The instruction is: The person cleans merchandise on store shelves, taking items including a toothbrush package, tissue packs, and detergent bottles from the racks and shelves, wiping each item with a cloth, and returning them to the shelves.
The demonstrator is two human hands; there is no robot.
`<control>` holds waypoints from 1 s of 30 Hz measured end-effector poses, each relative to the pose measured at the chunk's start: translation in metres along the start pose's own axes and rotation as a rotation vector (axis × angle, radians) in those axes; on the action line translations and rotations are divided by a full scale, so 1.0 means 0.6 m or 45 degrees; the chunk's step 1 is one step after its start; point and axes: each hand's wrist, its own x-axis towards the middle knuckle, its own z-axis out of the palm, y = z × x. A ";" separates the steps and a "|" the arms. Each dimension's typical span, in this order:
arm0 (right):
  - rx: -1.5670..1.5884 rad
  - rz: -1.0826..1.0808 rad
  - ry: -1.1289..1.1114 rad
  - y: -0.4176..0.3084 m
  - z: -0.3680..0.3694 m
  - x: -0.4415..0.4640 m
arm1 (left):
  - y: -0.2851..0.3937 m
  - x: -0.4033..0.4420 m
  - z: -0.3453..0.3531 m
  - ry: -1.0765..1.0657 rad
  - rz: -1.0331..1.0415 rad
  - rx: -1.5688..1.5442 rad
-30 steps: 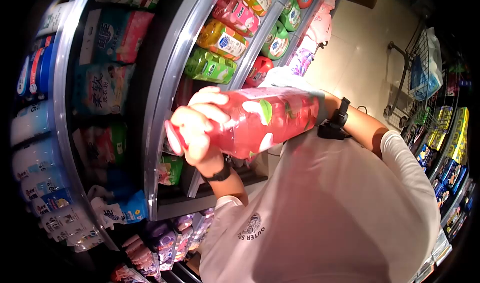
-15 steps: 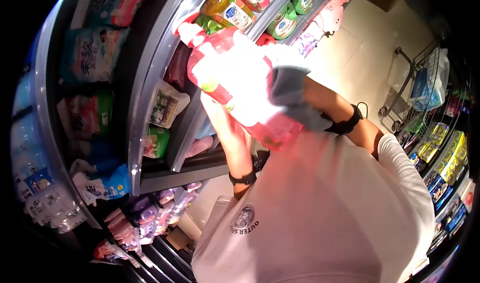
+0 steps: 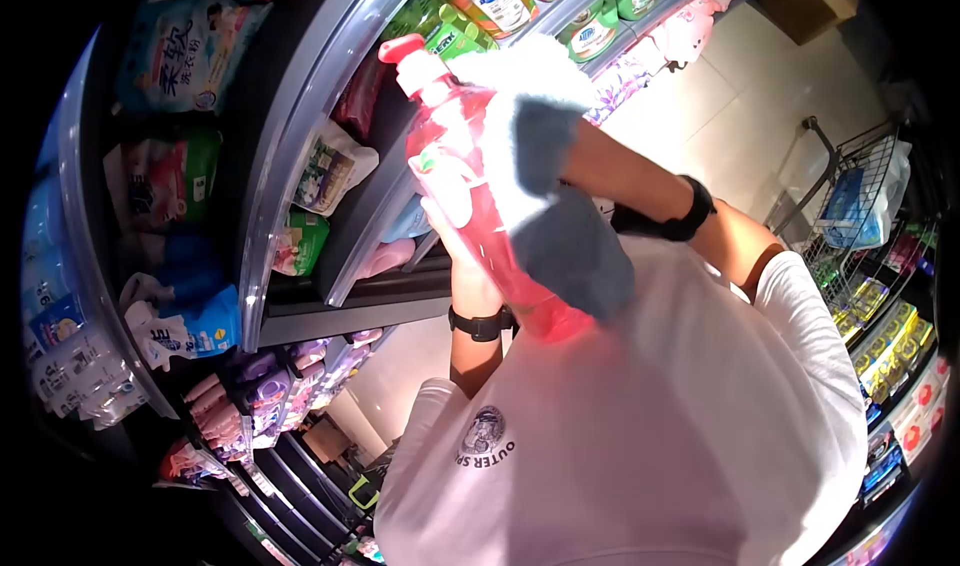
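Bottle [image 3: 478, 211]: one, pink, tilted, before shirt [image 3: 650, 396] and shelf [image 3: 300, 126]. Left hand [image 3: 464, 258]: closed about the bottle's side. Cloth [image 3: 575, 251]: one, grey-blue, against the bottle. Right hand: at the cloth, largely hidden, grip cannot be told. Cart [image 3: 860, 196]: beyond right arm [image 3: 625, 176].

“OUTER” on shirt [image 3: 620, 416], “柔软” on packet [image 3: 190, 61]

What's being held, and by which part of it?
Red bottle, by its body, in the left hand. Grey cloth covers the right hand; exact grip there cannot be told.
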 end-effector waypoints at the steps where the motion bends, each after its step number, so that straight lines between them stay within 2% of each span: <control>1: -0.003 -0.002 0.001 0.021 0.020 -0.020 | -0.003 -0.001 -0.001 0.006 -0.011 -0.019; 2: 0.415 0.118 0.226 0.031 0.047 -0.048 | -0.002 -0.004 -0.002 0.014 -0.026 -0.055; 5: -0.232 -0.226 0.391 0.029 0.069 -0.065 | -0.007 -0.015 -0.002 0.054 -0.051 -0.111; 6: -0.270 -0.091 0.164 0.002 0.052 -0.085 | -0.007 -0.018 -0.002 0.061 -0.052 -0.121; 9: -0.058 0.154 -0.150 -0.035 0.037 -0.081 | 0.001 -0.026 -0.006 0.102 -0.045 -0.110; 10: -0.087 0.047 -0.205 -0.038 0.035 -0.073 | 0.010 -0.026 -0.001 0.113 -0.026 -0.082; 12: 0.024 -0.050 -0.141 -0.054 0.038 -0.068 | 0.032 -0.028 0.010 0.185 0.005 0.068; 13: 0.077 -0.100 -0.112 -0.066 0.039 -0.064 | 0.037 -0.037 0.010 0.103 -0.006 -0.069; 16: -0.241 -0.300 -0.286 -0.060 0.025 -0.072 | 0.035 -0.049 0.002 0.015 0.015 -0.297; 17: -0.097 -0.077 -0.381 -0.052 0.017 -0.074 | 0.033 -0.050 0.010 0.022 0.016 -0.297; 19: 0.048 0.135 -0.472 -0.031 0.008 -0.080 | 0.027 -0.046 0.028 0.268 0.093 -0.093; 21: 0.089 0.059 -0.377 0.002 0.008 -0.093 | 0.021 -0.048 0.036 0.254 0.203 0.048; 23: 0.060 0.151 -0.286 0.015 0.012 -0.099 | 0.035 -0.042 0.028 0.108 0.163 0.190; 25: -0.674 -0.611 -0.286 0.026 0.005 -0.099 | 0.052 -0.039 0.030 0.117 0.342 0.560; 26: -0.631 -0.525 -0.324 0.044 0.005 -0.108 | 0.076 -0.045 0.017 0.082 0.354 0.840; 27: -0.631 -0.523 -0.333 0.061 0.001 -0.116 | 0.105 -0.036 -0.002 0.091 0.507 1.365; 28: -0.757 -0.376 -0.442 0.076 -0.003 -0.124 | 0.130 -0.033 0.013 0.102 0.500 1.342; 29: -0.690 -0.306 -0.467 0.072 -0.001 -0.123 | 0.154 -0.031 0.033 0.109 0.494 1.324; 30: -0.562 -0.243 -0.485 0.067 0.003 -0.122 | 0.163 -0.023 0.033 0.003 0.348 1.044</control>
